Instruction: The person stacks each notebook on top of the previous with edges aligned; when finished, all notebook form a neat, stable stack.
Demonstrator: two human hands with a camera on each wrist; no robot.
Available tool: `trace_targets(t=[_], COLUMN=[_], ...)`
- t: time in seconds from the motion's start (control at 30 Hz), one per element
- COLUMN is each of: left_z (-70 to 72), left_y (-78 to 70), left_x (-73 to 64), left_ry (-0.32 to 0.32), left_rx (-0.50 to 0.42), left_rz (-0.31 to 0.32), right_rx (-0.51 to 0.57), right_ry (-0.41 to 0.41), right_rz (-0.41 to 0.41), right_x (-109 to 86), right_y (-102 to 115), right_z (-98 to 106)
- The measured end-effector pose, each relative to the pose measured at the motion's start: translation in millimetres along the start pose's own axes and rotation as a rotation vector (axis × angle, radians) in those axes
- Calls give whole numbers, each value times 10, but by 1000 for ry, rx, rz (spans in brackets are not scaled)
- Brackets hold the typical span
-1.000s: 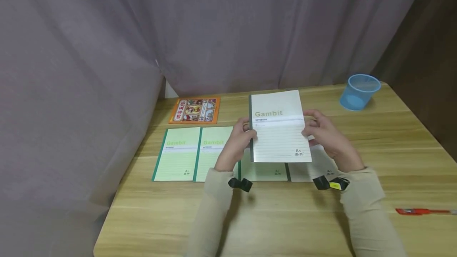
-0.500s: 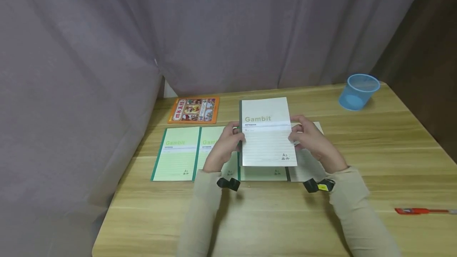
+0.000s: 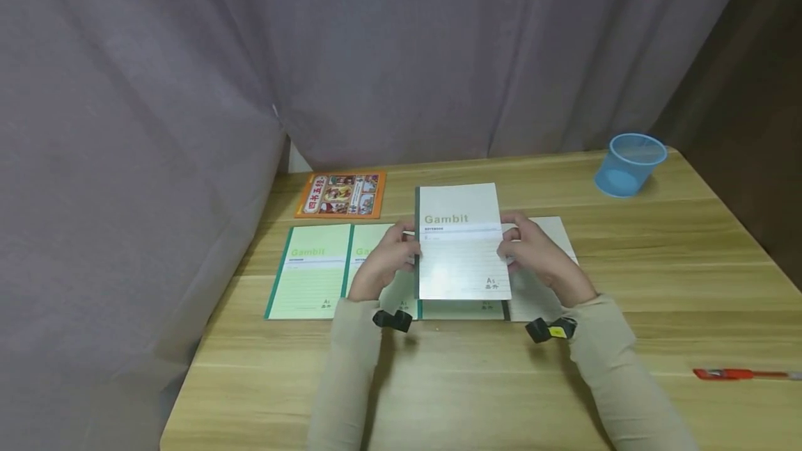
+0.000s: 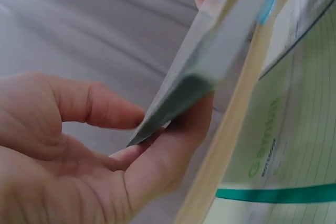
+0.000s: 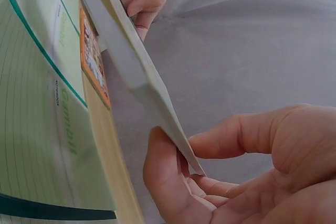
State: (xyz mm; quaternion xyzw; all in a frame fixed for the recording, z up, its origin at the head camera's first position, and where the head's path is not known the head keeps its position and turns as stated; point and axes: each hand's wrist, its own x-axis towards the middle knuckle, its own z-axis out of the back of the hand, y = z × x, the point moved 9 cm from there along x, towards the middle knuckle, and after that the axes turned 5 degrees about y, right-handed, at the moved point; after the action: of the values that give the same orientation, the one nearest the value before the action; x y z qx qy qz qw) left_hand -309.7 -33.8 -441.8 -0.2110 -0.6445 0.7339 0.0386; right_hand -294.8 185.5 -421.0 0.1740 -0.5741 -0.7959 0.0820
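Observation:
A pale notebook [image 3: 462,256] with a dark spine and "Gambit" on its cover is held up above the table between both hands. My left hand [image 3: 387,259] pinches its spine edge, thumb in front and fingers behind, as the left wrist view also shows. On the opposite edge, my right hand [image 3: 544,256] pinches it the same way. Under it lies a row of similar notebooks, side by side: a green one [image 3: 311,284] at the left end and a paler one [image 3: 554,232] at the right end. The held notebook and hands hide much of the middle ones.
An orange picture-covered book [image 3: 341,195] lies behind the row's left end. The blue cup [image 3: 629,165] stands at the back right of the wooden table [image 3: 451,395]. A red pen [image 3: 727,374] lies at the right. Behind the table hangs a grey curtain [image 3: 401,54].
Both hands have brought the held notebook leftward and lower, nearer to the row. The row, the orange book, the cup and the pen lie as before.

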Motion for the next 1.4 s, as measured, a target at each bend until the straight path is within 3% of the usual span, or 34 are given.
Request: trace_targets(t=[0.2, 0.4, 0.77, 1.4], left_z=[14, 18, -65, -67], left_y=[80, 195, 203, 403], left_x=[47, 104, 132, 190], left_ry=[-3, -9, -7, 11], left_rx=[60, 181, 357, 491], left_rz=[17, 48, 68, 109], right_rx=[-32, -68, -152, -178], right_ry=[41, 65, 61, 91], right_rz=[-29, -86, -132, -130], right_x=[60, 109, 151, 179], right_y=[-103, -224, -339, -486], right_z=[-37, -98, -89, -213])
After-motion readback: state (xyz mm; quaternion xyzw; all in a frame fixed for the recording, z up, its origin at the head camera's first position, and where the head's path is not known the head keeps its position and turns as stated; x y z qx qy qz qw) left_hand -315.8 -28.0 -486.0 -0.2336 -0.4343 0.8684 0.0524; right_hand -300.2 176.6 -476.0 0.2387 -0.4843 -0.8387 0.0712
